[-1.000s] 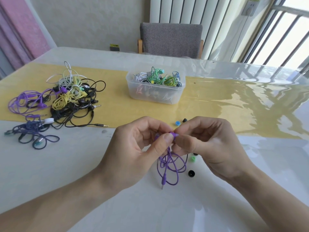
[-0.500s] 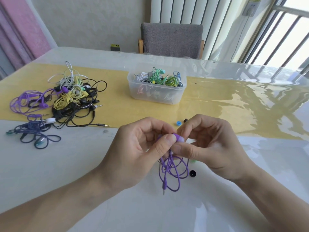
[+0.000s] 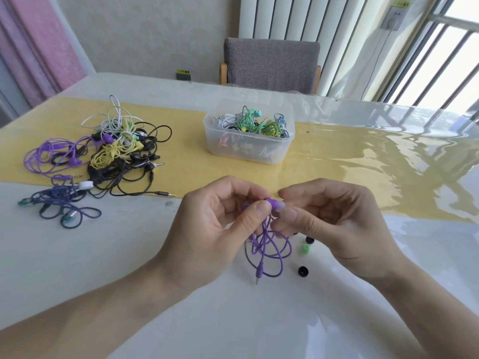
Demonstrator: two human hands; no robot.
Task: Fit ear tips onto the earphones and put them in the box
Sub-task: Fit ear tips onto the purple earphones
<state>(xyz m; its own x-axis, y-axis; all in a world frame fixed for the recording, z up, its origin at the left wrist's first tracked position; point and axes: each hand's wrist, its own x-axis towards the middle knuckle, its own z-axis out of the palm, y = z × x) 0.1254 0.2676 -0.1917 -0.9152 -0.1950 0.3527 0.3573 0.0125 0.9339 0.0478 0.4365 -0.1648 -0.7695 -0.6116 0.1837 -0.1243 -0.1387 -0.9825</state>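
1. Right now the left hand [image 3: 220, 229] pinches the purple earphone [image 3: 272, 203] between thumb and forefinger, held above the near counter [image 3: 77, 255].
2. Meanwhile the right hand [image 3: 334, 224] has its fingers [image 3: 290, 216] curled in on the earphone's tip end, apparently pressing an ear tip on; the tip itself is too small to make out.
3. Below, its purple cord [image 3: 267, 250] hangs in loose loops, limp and light, likely to snag, so gather it before lifting.
4. Spare ear tips, black [image 3: 302, 271] and green [image 3: 303, 249], lie just right of the cord; they look soft, tiny and easy to drop, best pinched by the rim.
5. Farther off sits the clear box [image 3: 248, 149], partly filled, with a tangled pile of earphones [image 3: 116, 156] to its left.
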